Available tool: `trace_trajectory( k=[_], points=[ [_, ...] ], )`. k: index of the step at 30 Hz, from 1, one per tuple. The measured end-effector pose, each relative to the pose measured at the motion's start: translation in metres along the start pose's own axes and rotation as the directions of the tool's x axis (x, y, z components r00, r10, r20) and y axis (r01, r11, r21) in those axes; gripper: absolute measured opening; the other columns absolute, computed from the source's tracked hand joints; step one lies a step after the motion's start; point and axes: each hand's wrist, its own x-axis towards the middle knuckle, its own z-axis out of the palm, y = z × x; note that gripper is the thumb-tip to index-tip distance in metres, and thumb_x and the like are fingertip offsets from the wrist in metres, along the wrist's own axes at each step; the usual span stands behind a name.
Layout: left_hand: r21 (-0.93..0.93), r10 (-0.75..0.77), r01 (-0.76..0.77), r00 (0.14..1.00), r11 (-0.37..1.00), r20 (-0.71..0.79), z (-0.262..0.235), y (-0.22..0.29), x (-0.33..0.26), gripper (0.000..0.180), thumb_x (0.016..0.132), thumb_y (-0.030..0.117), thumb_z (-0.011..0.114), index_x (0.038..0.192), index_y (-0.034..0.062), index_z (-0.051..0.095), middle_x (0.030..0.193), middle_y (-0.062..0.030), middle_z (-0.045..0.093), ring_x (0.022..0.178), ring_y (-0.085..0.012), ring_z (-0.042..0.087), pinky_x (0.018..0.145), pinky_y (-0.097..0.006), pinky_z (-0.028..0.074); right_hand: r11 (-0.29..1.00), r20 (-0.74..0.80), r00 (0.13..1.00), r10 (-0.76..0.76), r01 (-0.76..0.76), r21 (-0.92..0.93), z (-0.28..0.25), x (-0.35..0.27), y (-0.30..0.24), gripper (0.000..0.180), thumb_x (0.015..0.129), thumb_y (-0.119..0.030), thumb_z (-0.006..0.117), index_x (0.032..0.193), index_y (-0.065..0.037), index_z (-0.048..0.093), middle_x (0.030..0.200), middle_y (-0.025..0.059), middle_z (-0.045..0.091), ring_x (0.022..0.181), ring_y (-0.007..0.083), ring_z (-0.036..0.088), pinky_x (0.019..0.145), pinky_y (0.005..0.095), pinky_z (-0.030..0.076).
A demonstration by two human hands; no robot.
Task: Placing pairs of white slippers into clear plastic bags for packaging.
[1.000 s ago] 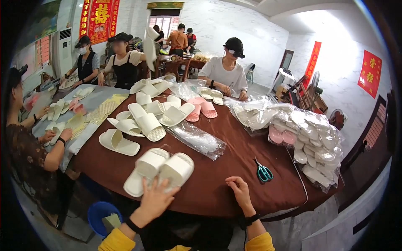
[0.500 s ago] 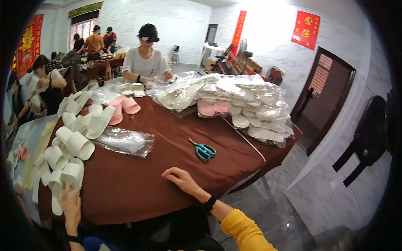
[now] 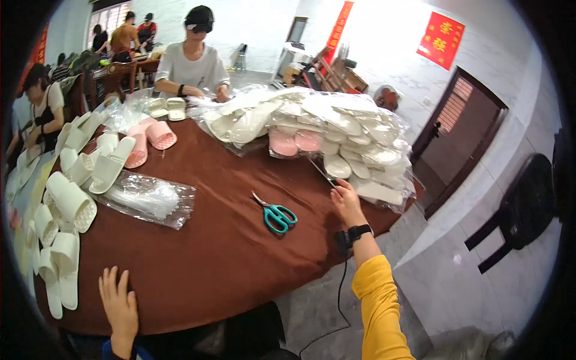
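Observation:
My left hand [image 3: 121, 303] is open at the near left of the brown-covered table, its fingers spread over the cloth beside white slippers [image 3: 66, 264]. It holds nothing. My right hand [image 3: 348, 203] is stretched out toward the front of a pile of bagged slippers [image 3: 366, 135]. Its fingers are closed at a thin white cord [image 3: 321, 171] that runs back to the pile; the grip itself is partly hidden. Between my hands lie scissors with teal handles [image 3: 279, 218], blades slightly apart. Flat clear plastic bags [image 3: 150, 198] rest left of them.
More white slippers [image 3: 72, 198] line the left edge, with pink slippers [image 3: 161, 135] farther back. A person in a white shirt [image 3: 192, 72] works across the table. A black chair [image 3: 519, 210] and a dark door [image 3: 462, 138] are at the right. A black cable [image 3: 343, 300] hangs from my right wrist.
My right hand has moved forward and right, from the cloth near the scissors to the cord by the pile. My left hand has come off the slippers onto the cloth. The view has shifted right.

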Motion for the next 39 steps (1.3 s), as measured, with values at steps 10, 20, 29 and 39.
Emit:
trace_trajectory(
  k=[10,20,29,39],
  points=[
    [-0.018,0.09,-0.091,0.993,0.996,-0.073,0.007,0.046,0.017,0.045,0.087,0.026,0.06,0.131,0.0153,0.059,0.138,-0.0154,0.048,0.133,-0.0364,0.039,0.114,-0.056,0.025,0.977,0.103,0.989,-0.105,0.122,-0.176,-0.057,0.118,0.022,0.044,0.102,-0.019,0.05,0.145,-0.017,0.042,0.127,0.0055,0.053,0.103,0.0177,0.059,0.087,0.0357,0.051],
    [-0.043,0.089,-0.093,0.992,0.995,-0.088,0.005,0.046,0.026,0.045,0.085,0.021,0.06,0.13,0.0126,0.058,0.139,-0.0167,0.046,0.134,-0.038,0.038,0.115,-0.056,0.023,0.702,0.164,0.824,-0.542,0.552,-0.45,-0.01,0.084,-0.028,0.02,0.094,-0.013,0.06,0.103,-0.003,0.074,0.073,-0.0039,0.06,0.063,0.0047,0.05,0.056,0.021,0.039],
    [-0.071,0.103,-0.115,0.983,0.991,-0.153,0.013,0.043,0.021,0.046,0.086,0.02,0.061,0.131,0.0094,0.057,0.14,-0.0176,0.046,0.135,-0.0378,0.037,0.116,-0.055,0.023,0.671,0.398,0.692,-0.603,0.709,-0.217,0.136,-0.109,-0.134,0.02,0.093,-0.015,0.057,0.096,-0.003,0.072,0.085,0.0002,0.066,0.07,0.0062,0.051,0.067,0.0224,0.042],
    [-0.962,-0.001,-0.142,0.989,0.235,-0.146,-0.016,0.049,0.002,0.131,0.073,0.04,0.084,0.154,0.0077,-0.014,0.162,-0.0197,0.0,0.149,-0.0362,0.009,0.12,-0.045,0.013,0.995,0.801,0.59,-0.096,0.033,0.095,0.254,-0.254,-0.129,0.035,0.099,-0.021,0.054,0.124,0.004,0.058,0.098,0.0114,0.069,0.089,0.0177,0.064,0.086,0.0296,0.051]
  ],
)
